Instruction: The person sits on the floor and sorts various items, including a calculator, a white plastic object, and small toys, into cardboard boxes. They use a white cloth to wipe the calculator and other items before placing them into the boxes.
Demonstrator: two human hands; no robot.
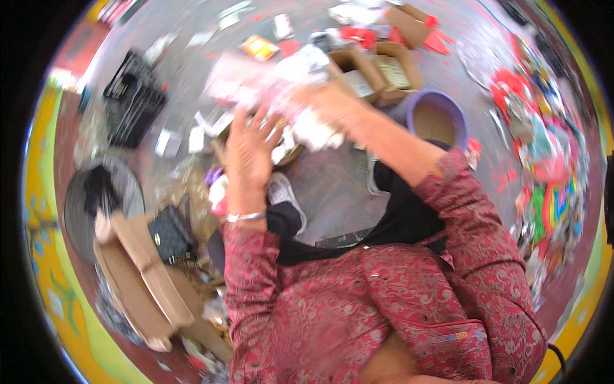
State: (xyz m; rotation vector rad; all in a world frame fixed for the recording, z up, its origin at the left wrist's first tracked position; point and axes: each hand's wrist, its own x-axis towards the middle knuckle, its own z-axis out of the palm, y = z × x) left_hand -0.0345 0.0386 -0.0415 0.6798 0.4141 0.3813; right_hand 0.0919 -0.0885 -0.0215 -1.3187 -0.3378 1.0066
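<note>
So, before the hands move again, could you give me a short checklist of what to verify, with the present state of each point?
1. Left hand in view, open, fingers spread: ok.
2. Right hand has a firm grip on the pink and white packet: cannot tell, motion blur.
3. Left hand touching the packet: cannot tell, it is just below it.
4. Open cardboard box beyond the hands is within sight: ok.
5. Purple bucket stands upright beside the right forearm: ok.
6. Floor below the hands free of loose items: not ok, white wrappers lie there.
</note>
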